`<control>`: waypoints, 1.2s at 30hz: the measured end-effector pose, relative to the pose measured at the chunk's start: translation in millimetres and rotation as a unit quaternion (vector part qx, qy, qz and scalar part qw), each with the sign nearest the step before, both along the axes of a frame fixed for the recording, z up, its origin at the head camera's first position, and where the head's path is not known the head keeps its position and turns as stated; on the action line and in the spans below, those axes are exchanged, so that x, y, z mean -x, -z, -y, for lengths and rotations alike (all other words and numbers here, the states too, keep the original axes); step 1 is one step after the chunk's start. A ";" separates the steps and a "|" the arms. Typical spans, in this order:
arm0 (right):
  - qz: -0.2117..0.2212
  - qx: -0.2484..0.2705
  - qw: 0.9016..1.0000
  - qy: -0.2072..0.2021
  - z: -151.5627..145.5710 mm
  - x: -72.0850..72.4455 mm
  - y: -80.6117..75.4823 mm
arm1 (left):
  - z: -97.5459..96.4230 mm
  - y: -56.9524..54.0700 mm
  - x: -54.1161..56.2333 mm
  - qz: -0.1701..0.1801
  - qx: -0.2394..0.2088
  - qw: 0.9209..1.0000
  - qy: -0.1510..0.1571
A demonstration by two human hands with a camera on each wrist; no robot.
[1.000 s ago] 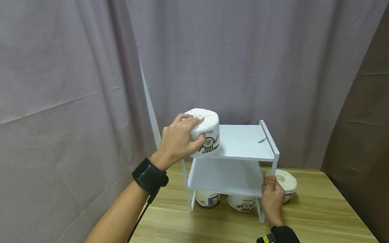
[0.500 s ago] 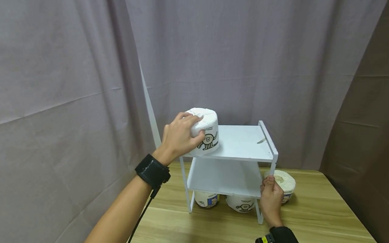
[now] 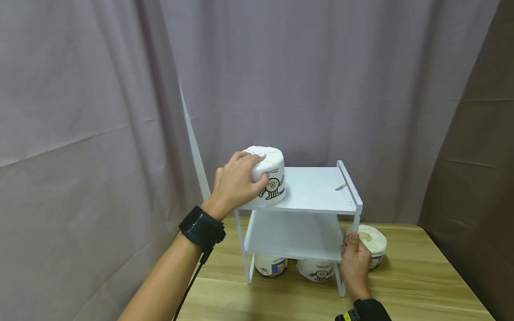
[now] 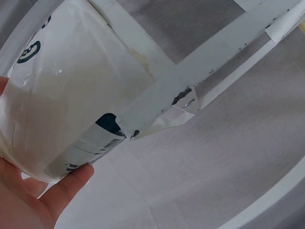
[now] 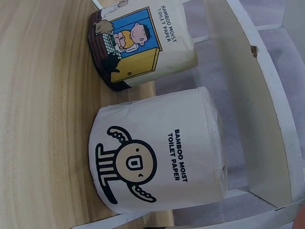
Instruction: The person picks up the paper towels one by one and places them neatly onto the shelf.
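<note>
In the head view my left hand [image 3: 238,180] grips a white wrapped toilet paper roll [image 3: 273,171] from its left side, fingers over the top and thumb on the front. The roll stands upright at the left end of the top tier of a white two-tier rack [image 3: 313,185]. Seen from the left wrist, a fingertip [image 4: 78,179] touches the wrapper near its barcode, beside the rack's chipped edge. My right hand [image 3: 355,267] holds the rack's right front leg, thumb upward. Only a sliver of that hand [image 5: 299,222] enters the right wrist view.
Under the lower tier [image 3: 295,234], a roll with a cartoon picture [image 5: 128,43] and another with a line-drawn figure [image 5: 162,143] stand on the wooden table [image 3: 421,276]. One more roll [image 3: 375,240] sits right of the rack. Grey curtains [image 3: 281,67] hang behind and left.
The whole scene shifts slightly left in the head view. Both hands keep their holds; the roll on the top tier sits marginally farther back from the front edge than one second ago.
</note>
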State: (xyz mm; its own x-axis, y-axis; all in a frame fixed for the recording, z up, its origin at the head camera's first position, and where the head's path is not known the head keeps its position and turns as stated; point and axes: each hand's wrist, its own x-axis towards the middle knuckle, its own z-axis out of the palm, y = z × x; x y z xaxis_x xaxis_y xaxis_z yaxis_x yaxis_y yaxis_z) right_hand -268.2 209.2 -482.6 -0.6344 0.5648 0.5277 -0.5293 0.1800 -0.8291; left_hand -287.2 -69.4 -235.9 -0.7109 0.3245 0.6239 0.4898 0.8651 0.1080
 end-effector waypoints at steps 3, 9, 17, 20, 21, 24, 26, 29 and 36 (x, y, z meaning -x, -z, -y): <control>0.009 0.006 1.000 -0.007 1.1 -0.7 1.2 | -1.5 3.0 -0.3 -0.002 0.022 1.000 -0.007; -0.002 0.018 0.999 -0.031 1.4 -0.4 3.3 | -0.2 6.8 -0.5 -0.020 0.042 0.999 -0.005; -0.012 0.014 0.999 -0.028 -0.4 2.6 2.7 | 4.4 7.9 0.9 -0.022 0.027 0.998 0.046; -0.009 0.021 0.999 -0.034 0.6 3.1 2.5 | 6.1 7.5 1.0 -0.024 0.018 0.998 0.061; -0.009 0.022 0.999 -0.036 1.3 2.6 2.4 | 6.9 8.0 1.0 -0.025 0.016 0.998 0.063; -0.011 0.016 0.999 -0.036 3.5 0.8 2.5 | 9.8 10.4 0.8 -0.032 0.012 0.997 0.066; -0.011 0.007 0.999 -0.030 4.3 -0.2 2.8 | 11.5 12.1 1.0 -0.038 0.009 0.997 0.069; -0.015 0.003 1.000 -0.024 3.8 -0.9 2.2 | 13.0 13.2 2.0 -0.051 0.011 0.995 0.081; -0.016 0.008 0.999 -0.029 3.0 -4.3 -1.3 | 18.6 12.2 9.4 -0.092 0.062 0.989 0.096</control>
